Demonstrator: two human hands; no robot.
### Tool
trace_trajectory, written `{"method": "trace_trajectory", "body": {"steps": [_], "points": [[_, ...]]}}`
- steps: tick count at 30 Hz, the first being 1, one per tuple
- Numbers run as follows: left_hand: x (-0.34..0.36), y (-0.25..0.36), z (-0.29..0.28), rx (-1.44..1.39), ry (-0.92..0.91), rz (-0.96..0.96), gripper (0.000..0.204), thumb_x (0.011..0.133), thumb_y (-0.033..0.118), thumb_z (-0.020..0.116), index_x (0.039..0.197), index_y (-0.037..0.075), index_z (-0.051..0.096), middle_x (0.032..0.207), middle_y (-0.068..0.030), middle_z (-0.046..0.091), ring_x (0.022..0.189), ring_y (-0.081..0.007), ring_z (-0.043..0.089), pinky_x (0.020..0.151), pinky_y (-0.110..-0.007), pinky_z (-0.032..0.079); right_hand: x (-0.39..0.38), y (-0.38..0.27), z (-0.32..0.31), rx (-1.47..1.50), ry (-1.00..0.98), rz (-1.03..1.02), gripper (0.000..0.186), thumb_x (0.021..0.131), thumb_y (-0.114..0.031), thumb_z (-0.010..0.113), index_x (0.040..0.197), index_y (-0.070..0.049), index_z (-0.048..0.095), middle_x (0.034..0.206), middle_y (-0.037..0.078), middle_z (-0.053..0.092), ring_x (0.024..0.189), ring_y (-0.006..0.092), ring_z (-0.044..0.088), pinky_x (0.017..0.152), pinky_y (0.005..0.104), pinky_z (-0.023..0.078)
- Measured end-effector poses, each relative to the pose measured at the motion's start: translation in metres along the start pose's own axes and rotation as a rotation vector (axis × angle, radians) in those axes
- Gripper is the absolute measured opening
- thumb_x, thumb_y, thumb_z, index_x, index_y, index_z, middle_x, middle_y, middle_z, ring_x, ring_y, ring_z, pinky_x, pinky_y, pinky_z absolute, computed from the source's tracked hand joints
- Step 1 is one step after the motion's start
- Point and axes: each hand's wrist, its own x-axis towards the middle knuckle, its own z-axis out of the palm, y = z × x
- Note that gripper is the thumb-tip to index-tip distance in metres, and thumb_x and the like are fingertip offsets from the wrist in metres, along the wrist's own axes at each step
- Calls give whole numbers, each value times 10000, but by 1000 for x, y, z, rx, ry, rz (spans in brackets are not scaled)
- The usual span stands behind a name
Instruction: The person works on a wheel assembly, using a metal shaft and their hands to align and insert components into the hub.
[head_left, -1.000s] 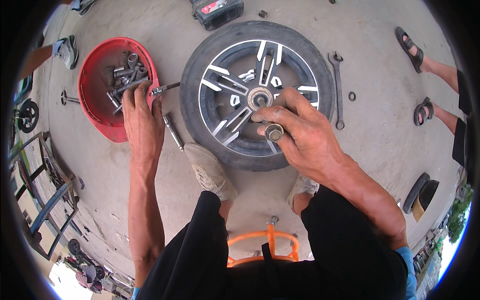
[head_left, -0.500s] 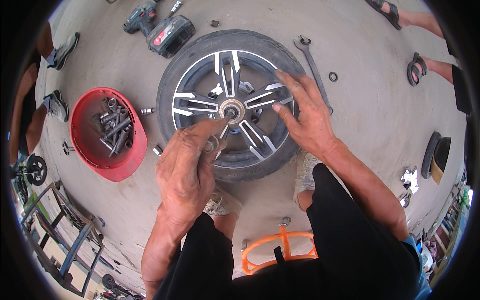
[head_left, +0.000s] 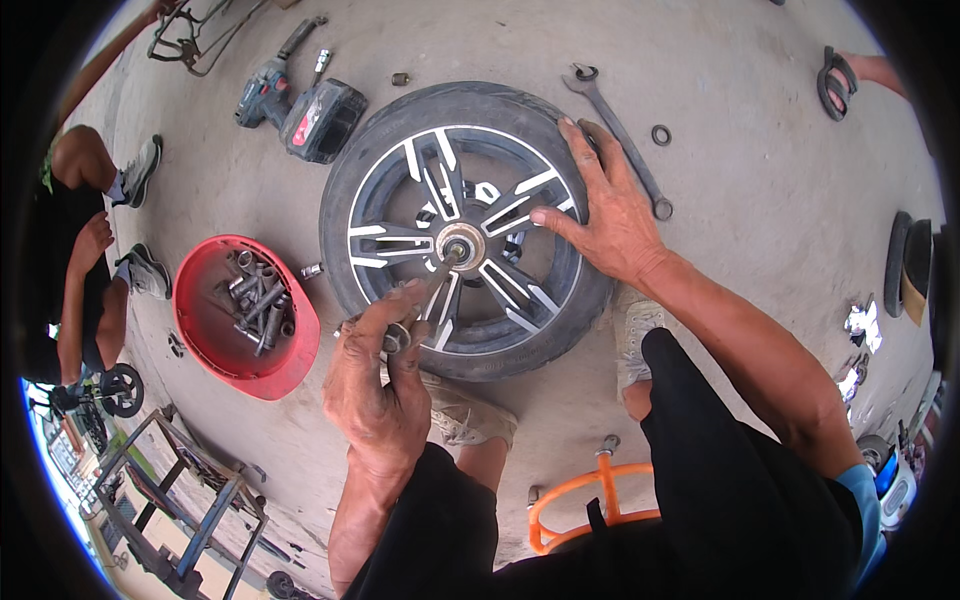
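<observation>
A black-and-silver wheel with its tire [head_left: 370, 170] lies flat on the concrete floor in front of my shoes, a bearing ring [head_left: 475, 235] at its hub. My left hand [head_left: 375, 385] grips a metal rod tool [head_left: 397, 338] with a rounded head, its shaft angled to the hub. My right hand [head_left: 595, 220] rests spread on the right side of the tire and rim, fingers apart. At the left sits an upturned red hard hat [head_left: 245, 370] full of metal sockets and parts [head_left: 262, 300]. A long wrench [head_left: 630, 145] and a small ring [head_left: 661, 134] lie right of the wheel.
A cordless impact driver [head_left: 265, 95] lies at back left. A co-worker's legs [head_left: 95, 160] are at the left, another person's sandaled foot [head_left: 835, 85] at top right. An orange frame [head_left: 600, 475] is beneath me, a metal frame [head_left: 185, 500] at lower left, tires [head_left: 900, 265] at right.
The rod passed from my right hand to my left, which left the hard hat. My right hand moved onto the tire's right side. The view has shifted, showing more at left.
</observation>
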Motion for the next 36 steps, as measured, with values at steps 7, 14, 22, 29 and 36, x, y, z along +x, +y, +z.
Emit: {"method": "trace_trajectory", "body": {"steps": [7,14,22,29,36], "points": [[5,9,1,80,-51,33,333,891,-107,719,1212,-33,673,1105,-160,792,1018,-340,781,879,-400,618,-1,7,4,-11,51,-39,1067,896,-602,782,1711,-195,228,1635,299,316,1463,488,431,1184,533,455],[0,8,1,44,-34,37,315,892,-113,712,1197,-45,666,1115,-171,789,1026,-343,781,876,-407,622,0,7,5,-28,68,-61,1067,889,-599,791,1707,-187,244,1617,311,334,1445,486,454,1155,529,484],[1,3,2,28,23,-51,291,906,-102,719,1182,-27,667,1084,-167,794,1020,-325,783,871,-383,622,-1,6,3,-19,58,-48,1075,879,-585,803,1704,-171,252,1611,304,346,1445,484,455,1167,521,476],[1,7,1,73,-27,54,308,897,-99,734,1189,-23,669,1088,-157,796,1016,-319,783,870,-383,621,0,8,4,-30,69,-78,1082,873,-552,824,1705,-176,245,1621,280,339,1441,481,464,1173,519,474],[2,4,1,58,2,12,338,878,-112,741,1198,-30,667,1085,-154,795,1018,-322,781,866,-385,621,0,3,2,-25,27,-28,1074,889,-570,801,1706,-165,234,1614,293,345,1453,478,446,1186,516,464]]}}
